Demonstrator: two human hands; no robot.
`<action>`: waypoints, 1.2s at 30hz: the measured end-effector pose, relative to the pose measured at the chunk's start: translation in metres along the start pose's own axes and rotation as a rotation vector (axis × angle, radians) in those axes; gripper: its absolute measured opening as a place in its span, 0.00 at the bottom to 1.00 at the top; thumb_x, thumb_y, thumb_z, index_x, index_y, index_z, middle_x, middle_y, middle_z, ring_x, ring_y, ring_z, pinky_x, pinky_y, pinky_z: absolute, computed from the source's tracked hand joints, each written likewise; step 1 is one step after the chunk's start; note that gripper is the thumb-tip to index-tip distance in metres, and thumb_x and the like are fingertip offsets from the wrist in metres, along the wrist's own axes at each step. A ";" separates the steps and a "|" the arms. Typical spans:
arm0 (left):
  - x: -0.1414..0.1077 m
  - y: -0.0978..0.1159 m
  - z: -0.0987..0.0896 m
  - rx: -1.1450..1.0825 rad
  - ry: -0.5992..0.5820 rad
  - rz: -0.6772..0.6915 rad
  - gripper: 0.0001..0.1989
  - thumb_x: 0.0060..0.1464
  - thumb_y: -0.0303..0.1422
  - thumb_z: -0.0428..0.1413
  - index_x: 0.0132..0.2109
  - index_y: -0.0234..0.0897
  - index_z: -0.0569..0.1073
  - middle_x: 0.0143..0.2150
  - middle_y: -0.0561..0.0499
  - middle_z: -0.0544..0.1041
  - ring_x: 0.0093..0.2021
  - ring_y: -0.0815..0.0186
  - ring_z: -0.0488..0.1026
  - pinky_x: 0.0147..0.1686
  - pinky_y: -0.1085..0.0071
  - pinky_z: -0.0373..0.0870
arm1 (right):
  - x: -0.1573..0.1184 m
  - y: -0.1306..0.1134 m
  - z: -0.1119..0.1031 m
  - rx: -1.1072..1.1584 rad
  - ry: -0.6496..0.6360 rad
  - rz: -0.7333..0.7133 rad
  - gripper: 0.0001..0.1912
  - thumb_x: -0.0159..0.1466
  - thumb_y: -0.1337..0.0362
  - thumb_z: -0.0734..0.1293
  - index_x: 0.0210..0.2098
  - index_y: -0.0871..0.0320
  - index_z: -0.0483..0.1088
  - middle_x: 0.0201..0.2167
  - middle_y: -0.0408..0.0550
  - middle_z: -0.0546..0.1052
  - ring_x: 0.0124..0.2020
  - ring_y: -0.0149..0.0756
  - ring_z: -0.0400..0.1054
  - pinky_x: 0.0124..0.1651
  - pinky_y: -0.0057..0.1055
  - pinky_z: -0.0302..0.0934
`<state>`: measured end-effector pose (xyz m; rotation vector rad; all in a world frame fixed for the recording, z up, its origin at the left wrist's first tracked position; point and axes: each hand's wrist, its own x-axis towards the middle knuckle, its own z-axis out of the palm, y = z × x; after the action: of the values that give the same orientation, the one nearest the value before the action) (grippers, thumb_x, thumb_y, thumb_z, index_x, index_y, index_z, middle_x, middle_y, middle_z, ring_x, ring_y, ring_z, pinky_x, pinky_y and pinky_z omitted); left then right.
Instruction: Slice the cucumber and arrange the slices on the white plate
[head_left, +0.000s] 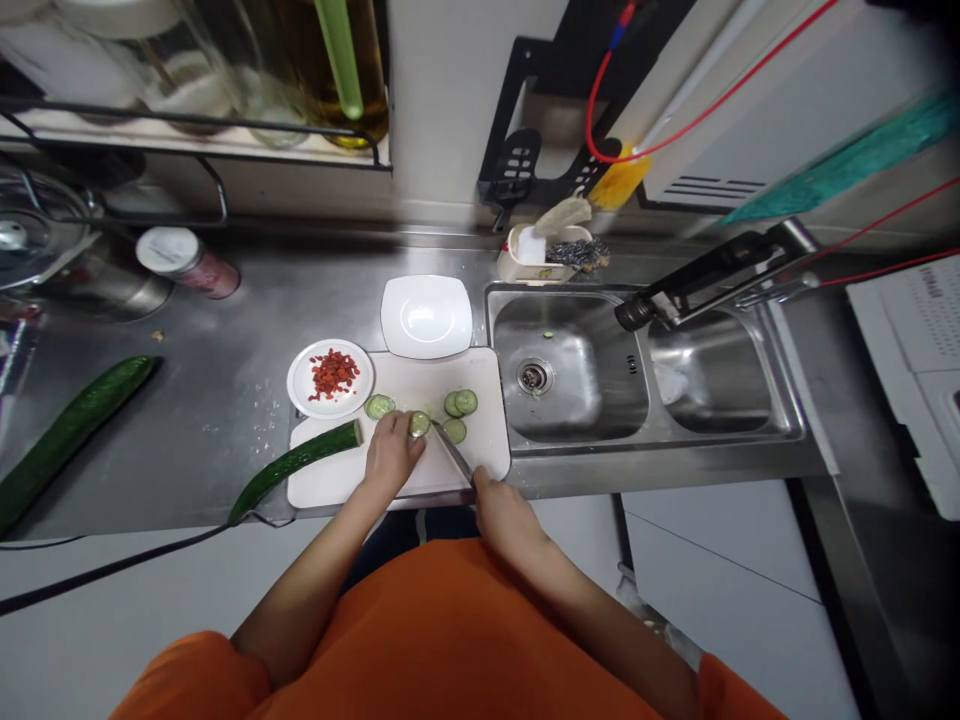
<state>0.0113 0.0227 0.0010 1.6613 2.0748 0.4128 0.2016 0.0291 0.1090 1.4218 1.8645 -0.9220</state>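
On the white cutting board [484, 375], my left hand [391, 452] has its fingers closed on a cucumber slice [420, 424]. My right hand [504, 510] grips a knife [454, 455], its blade tip beside that slice. Several cut slices [460, 403] lie right of the blade. More slices [379, 406] sit left of my left hand's fingertips. A cut cucumber [300, 462] rests partly on the board's left side, its cut end toward my left hand.
Behind the board are a white plate [427, 316] and a round plate [298, 382] with red pieces. A whole cucumber [71, 440] and a lidded jar [187, 262] stand left. At the right is a double sink [574, 370] with a faucet [712, 270].
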 end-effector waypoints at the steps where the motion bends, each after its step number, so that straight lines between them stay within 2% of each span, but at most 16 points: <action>1: 0.001 -0.002 -0.001 -0.020 -0.014 0.027 0.21 0.50 0.31 0.56 0.53 0.34 0.69 0.47 0.42 0.71 0.48 0.56 0.68 0.52 0.63 0.66 | 0.000 -0.001 -0.001 -0.002 0.006 -0.007 0.21 0.60 0.79 0.53 0.50 0.62 0.60 0.38 0.58 0.76 0.43 0.43 0.72 0.39 0.30 0.58; 5: 0.001 -0.010 -0.004 -0.065 -0.016 0.067 0.22 0.50 0.29 0.55 0.54 0.35 0.69 0.48 0.43 0.72 0.50 0.56 0.68 0.53 0.62 0.65 | 0.001 -0.007 -0.002 -0.004 0.001 -0.038 0.20 0.60 0.79 0.53 0.50 0.61 0.60 0.38 0.57 0.76 0.43 0.43 0.72 0.38 0.30 0.60; 10: -0.006 -0.010 0.000 -0.073 0.037 0.021 0.21 0.52 0.34 0.56 0.53 0.34 0.69 0.45 0.42 0.72 0.48 0.55 0.69 0.51 0.61 0.67 | 0.002 -0.018 -0.001 -0.026 0.018 -0.074 0.19 0.62 0.78 0.52 0.51 0.61 0.60 0.39 0.57 0.76 0.44 0.42 0.72 0.39 0.30 0.62; 15: -0.007 -0.010 0.005 -0.098 0.068 0.004 0.19 0.52 0.33 0.55 0.52 0.35 0.70 0.43 0.42 0.73 0.47 0.56 0.69 0.50 0.62 0.67 | 0.005 -0.024 -0.002 -0.061 0.044 -0.075 0.19 0.63 0.77 0.51 0.51 0.62 0.60 0.39 0.58 0.76 0.44 0.43 0.72 0.39 0.31 0.64; 21: -0.006 -0.012 0.006 -0.137 0.064 0.001 0.19 0.51 0.32 0.55 0.51 0.35 0.71 0.43 0.43 0.73 0.46 0.57 0.70 0.49 0.62 0.68 | 0.007 -0.027 -0.005 -0.080 0.018 -0.059 0.19 0.64 0.77 0.51 0.52 0.62 0.59 0.40 0.59 0.76 0.46 0.45 0.72 0.40 0.33 0.65; 29: -0.006 -0.010 0.003 -0.142 0.067 0.002 0.18 0.52 0.32 0.55 0.51 0.34 0.71 0.44 0.43 0.73 0.47 0.57 0.69 0.50 0.62 0.67 | 0.011 -0.029 -0.001 -0.081 0.032 -0.070 0.20 0.63 0.78 0.50 0.52 0.63 0.59 0.40 0.60 0.76 0.45 0.44 0.72 0.40 0.32 0.65; 36: -0.005 -0.011 0.005 -0.144 0.076 -0.005 0.18 0.50 0.32 0.56 0.50 0.35 0.71 0.43 0.43 0.73 0.46 0.57 0.70 0.49 0.61 0.68 | 0.014 -0.034 -0.003 -0.029 -0.013 -0.064 0.20 0.63 0.79 0.51 0.51 0.64 0.60 0.41 0.61 0.76 0.46 0.43 0.71 0.42 0.31 0.63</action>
<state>0.0056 0.0149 -0.0078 1.5790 2.0497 0.6173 0.1652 0.0332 0.1047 1.3434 1.9159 -0.9289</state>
